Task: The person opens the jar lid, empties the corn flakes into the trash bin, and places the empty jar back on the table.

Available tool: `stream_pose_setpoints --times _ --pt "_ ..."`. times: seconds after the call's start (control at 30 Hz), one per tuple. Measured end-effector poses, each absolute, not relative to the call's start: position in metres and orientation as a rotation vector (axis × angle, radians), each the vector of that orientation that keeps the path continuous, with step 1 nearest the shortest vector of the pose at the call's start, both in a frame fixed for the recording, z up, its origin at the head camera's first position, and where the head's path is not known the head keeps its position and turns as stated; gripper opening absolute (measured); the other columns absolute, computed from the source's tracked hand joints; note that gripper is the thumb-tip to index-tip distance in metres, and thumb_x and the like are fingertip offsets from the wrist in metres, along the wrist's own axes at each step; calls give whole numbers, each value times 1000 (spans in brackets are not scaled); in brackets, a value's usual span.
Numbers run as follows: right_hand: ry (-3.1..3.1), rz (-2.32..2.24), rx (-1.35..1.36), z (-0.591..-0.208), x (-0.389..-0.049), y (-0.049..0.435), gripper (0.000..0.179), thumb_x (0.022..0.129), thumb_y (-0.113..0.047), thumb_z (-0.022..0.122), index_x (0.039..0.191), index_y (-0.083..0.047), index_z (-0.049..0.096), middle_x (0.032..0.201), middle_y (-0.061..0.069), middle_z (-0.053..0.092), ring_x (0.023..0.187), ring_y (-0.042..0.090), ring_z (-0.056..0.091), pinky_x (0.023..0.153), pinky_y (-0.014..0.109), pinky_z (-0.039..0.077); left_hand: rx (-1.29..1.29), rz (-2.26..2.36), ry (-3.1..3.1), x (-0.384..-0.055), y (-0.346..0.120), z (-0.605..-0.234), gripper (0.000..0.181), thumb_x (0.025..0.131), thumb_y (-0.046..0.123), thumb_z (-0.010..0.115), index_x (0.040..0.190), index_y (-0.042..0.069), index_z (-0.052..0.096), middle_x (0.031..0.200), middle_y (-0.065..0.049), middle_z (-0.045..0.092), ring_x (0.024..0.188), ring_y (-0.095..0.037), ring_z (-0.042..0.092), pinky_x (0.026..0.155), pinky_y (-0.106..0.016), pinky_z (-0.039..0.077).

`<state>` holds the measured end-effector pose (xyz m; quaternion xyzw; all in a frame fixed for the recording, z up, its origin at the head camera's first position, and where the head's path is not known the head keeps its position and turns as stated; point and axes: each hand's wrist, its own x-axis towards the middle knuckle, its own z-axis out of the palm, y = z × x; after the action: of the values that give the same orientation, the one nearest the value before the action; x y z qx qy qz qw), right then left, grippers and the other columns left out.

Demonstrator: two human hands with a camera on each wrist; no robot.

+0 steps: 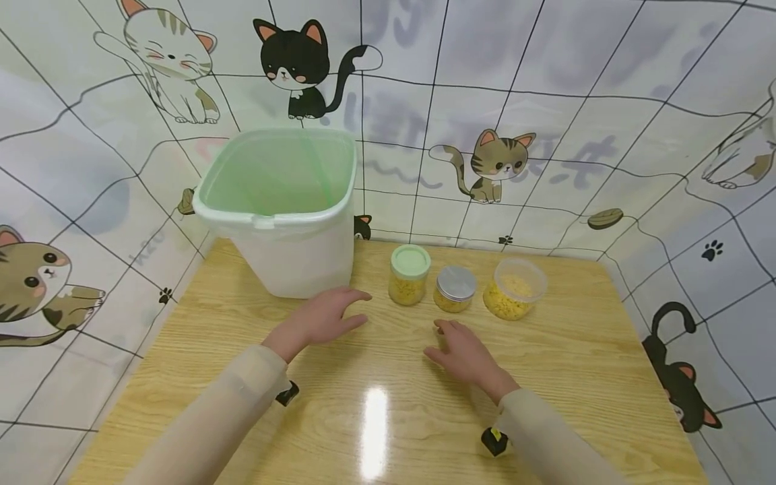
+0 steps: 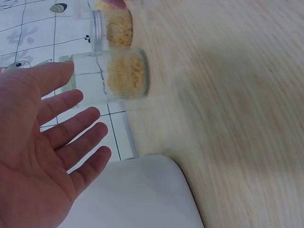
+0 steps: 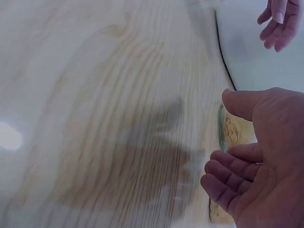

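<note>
My left hand (image 1: pixel 326 315) hovers over the table in front of the white bin, its fingers loosely extended and nothing in them. To its right stands a tall jar with a pale green lid (image 1: pixel 408 276), partly filled with yellow bits. My right hand (image 1: pixel 463 353) is above the table just short of a low jar with a silver lid (image 1: pixel 455 289), thumb and fingers apart and holding nothing. Farther right, a round clear tub (image 1: pixel 514 289) contains more yellow bits. In the left wrist view, the tall jar (image 2: pixel 116 76) appears beyond the fingertips.
A large white bin (image 1: pixel 303 249) with a pale green rim occupies the table's back left. Walls covered in a cat-patterned sheet (image 1: pixel 394 121) close off the back and both sides. The wooden table (image 1: pixel 412 417) reflects a bright light near its front.
</note>
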<state>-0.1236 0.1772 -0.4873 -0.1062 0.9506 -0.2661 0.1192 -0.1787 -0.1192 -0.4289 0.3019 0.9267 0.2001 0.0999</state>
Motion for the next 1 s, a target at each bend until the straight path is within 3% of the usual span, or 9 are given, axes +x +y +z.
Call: stream_pose_setpoints --times 0.23,0.5,0.67,0.83,1.0 --pt "2744 -987 -221 -498 -147 157 73 95 -30 62 148 7 29 147 27 41 139 43 37 112 57 33 838 658 2693 -190 -102 -425 46 98 34 57 139 13 53 141 -7 56 133 -27 49 112 -44 38" --pt "2769 -1131 -114 -507 -167 138 76 93 -27 65 150 5 26 147 25 42 135 40 43 111 55 37 788 692 2702 -198 -90 -425 50 98 35 57 142 13 50 145 -6 53 136 -25 47 114 -42 36" --pt "2773 -1179 -36 -509 -178 128 79 93 -27 64 152 4 21 150 25 38 138 40 39 112 54 36 772 760 2722 -202 -85 -423 51 97 33 58 142 11 49 145 -7 53 132 -27 51 111 -43 39" --pt "2769 -1369 30 -512 -189 120 79 90 -18 67 151 3 21 152 24 35 141 38 36 116 51 31 745 773 2762 -207 -81 -421 52 97 34 58 142 11 49 144 -6 53 130 -26 53 110 -41 41" --pt "2759 -1556 45 -517 -198 112 77 86 -9 70 148 1 25 145 21 42 137 36 42 115 51 34 704 737 2799 -209 -77 -418 51 97 34 58 142 12 49 143 -7 54 131 -26 52 109 -42 42"
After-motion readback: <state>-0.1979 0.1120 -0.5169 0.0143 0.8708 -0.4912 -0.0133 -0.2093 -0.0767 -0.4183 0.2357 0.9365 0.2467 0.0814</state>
